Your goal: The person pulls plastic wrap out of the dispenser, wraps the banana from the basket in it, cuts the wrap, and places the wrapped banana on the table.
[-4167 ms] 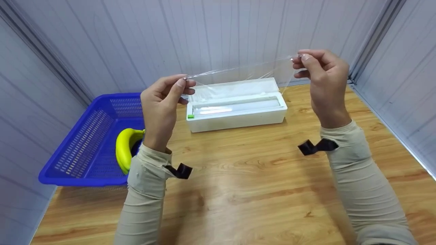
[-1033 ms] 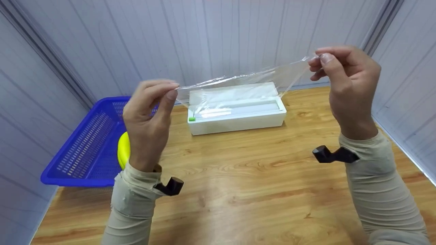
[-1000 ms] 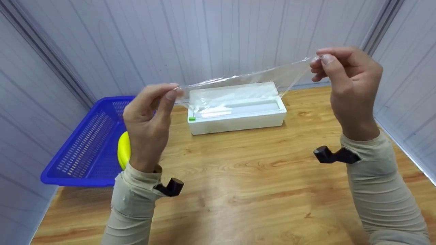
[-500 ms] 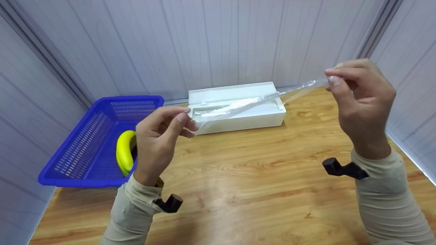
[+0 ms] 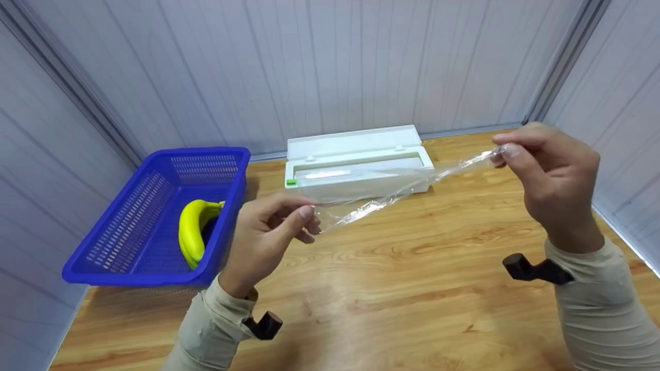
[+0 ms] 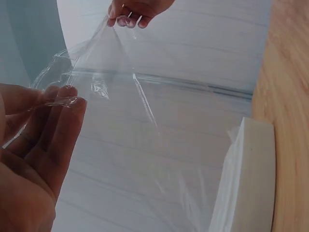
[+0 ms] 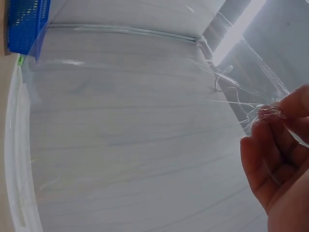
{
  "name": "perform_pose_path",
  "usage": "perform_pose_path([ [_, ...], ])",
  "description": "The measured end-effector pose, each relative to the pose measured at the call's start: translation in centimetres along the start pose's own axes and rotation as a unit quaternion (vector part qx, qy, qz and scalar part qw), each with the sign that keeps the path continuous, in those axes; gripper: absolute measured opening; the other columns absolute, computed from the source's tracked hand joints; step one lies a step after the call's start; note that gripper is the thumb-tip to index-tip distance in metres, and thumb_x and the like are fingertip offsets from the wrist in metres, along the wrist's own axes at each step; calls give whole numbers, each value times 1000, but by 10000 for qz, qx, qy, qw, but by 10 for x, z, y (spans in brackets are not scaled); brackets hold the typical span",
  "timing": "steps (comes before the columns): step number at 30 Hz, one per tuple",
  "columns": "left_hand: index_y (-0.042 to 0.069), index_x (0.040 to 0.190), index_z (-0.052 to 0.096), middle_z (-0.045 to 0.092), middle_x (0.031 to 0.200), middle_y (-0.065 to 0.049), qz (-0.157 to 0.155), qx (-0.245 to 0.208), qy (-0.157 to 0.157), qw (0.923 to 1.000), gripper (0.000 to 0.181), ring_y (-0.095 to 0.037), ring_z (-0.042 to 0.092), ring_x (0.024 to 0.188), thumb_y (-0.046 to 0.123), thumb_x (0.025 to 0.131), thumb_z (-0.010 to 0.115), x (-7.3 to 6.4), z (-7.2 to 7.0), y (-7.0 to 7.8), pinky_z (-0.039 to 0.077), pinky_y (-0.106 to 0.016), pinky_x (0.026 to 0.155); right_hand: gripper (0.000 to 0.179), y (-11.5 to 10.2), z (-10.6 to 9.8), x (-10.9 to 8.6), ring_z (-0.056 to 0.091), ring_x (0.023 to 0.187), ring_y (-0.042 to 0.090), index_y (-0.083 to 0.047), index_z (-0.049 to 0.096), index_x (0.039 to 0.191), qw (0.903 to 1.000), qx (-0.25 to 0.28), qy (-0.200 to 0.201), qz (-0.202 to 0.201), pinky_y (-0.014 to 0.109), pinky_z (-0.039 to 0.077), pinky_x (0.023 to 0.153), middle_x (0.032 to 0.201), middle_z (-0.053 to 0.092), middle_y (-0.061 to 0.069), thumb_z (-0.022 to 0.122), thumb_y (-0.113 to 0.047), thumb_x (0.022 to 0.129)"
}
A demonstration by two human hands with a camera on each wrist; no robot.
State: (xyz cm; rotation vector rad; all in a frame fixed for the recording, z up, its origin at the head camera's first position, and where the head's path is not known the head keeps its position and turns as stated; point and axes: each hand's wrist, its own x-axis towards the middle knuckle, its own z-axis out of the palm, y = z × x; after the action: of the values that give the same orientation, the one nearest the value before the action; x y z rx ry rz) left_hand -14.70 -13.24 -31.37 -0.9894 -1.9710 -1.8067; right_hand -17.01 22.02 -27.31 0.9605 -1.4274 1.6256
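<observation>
Clear cling film (image 5: 368,207) is stretched between my two hands, its near edge bunched and slanting up to the right. My left hand (image 5: 273,234) pinches one corner between thumb and fingers, low in front of the box. Higher and to the right, my right hand (image 5: 554,178) pinches the other corner. Behind the film stands the white cling film box (image 5: 358,154) with its lid raised and a green slider (image 5: 292,183) at its left front corner. In the left wrist view the sheet (image 6: 140,104) fans out from both hands toward the box (image 6: 253,179).
A blue plastic basket (image 5: 131,281) stands at the left, with yellow bananas (image 5: 192,232) and something dark beside them. The wooden table (image 5: 386,288) reaches back to panelled walls (image 5: 361,67) behind and at both sides.
Both hands have come down and toward the person, drawing the cling film lower and across the front of the box. The right hand has also moved right. The box has stayed in place.
</observation>
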Motion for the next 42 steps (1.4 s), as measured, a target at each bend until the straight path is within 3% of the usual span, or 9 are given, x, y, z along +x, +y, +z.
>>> perform_pose_path([
  [7, -1, 104, 72, 71, 81, -11, -368, 136, -85, 9992, 13, -27, 69, 66, -3, 98, 60, -12, -2, -8, 59, -41, 53, 13, 2, -16, -17, 69, 86, 17, 20, 66, 91, 9907, -597, -1223, 47, 20, 53, 81, 89, 72, 20, 53, 19, 87],
  [13, -2, 103, 72, 71, 81, -11, -683, 80, -103, 9976, 12, -26, 69, 67, 1, 98, 61, -17, -4, -17, 58, -42, 52, 14, 12, -27, -32, 71, 79, 9, 16, 68, 95, 9766, -1030, -1883, -124, 17, 53, 79, 77, 72, 13, 59, 7, 95],
  [20, -5, 102, 70, 69, 81, -14, -1264, -124, -322, 9914, 12, -25, 70, 69, 4, 98, 63, -28, 1, -30, 58, -43, 52, 13, 15, -33, -43, 66, 67, 11, 16, 68, 97, 9720, -624, -2265, 80, 16, 53, 71, 71, 68, 12, 58, 7, 96],
  [24, -4, 103, 70, 69, 81, -14, -1482, -129, -556, 9873, 14, -26, 70, 70, 7, 99, 63, -34, 3, -37, 58, -43, 53, 13, 18, -38, -50, 64, 64, 10, 12, 69, 100, 9607, -634, -2694, 196, 16, 53, 65, 72, 68, 9, 58, 7, 96],
  [29, -3, 105, 70, 69, 82, -14, -1743, -152, -768, 9816, 15, -25, 70, 71, 9, 99, 63, -42, 6, -47, 58, -42, 53, 17, 22, -45, -58, 63, 63, 8, 2, 72, 104, 9389, -958, -3277, 433, 17, 52, 62, 73, 68, 1, 59, 9, 94],
  [34, -1, 104, 71, 70, 86, -13, -2117, -183, -981, 9722, 15, -25, 70, 72, 10, 100, 62, -52, 8, -56, 59, -42, 53, 39, 25, -48, -62, 61, 62, 6, -9, 72, 107, 9149, -1229, -3738, 903, 18, 51, 57, 74, 66, -4, 60, 21, 85],
  [38, 2, 103, 72, 70, 87, -12, -2460, -179, -1191, 9618, 15, -23, 69, 72, 14, 100, 63, -59, 8, -61, 59, -41, 54, 39, 27, -48, -65, 62, 63, 5, -16, 72, 107, 8850, -1220, -4258, 1439, 18, 48, 52, 76, 66, -9, 60, 17, 89],
  [42, 4, 103, 73, 70, 86, -10, -2676, -67, -1358, 9539, 15, -22, 68, 72, 16, 99, 65, -66, 8, -66, 59, -40, 54, 30, 31, -44, -68, 64, 65, 7, -18, 71, 107, 8451, -915, -4882, 1978, 21, 51, 52, 79, 66, -9, 58, 7, 97],
])
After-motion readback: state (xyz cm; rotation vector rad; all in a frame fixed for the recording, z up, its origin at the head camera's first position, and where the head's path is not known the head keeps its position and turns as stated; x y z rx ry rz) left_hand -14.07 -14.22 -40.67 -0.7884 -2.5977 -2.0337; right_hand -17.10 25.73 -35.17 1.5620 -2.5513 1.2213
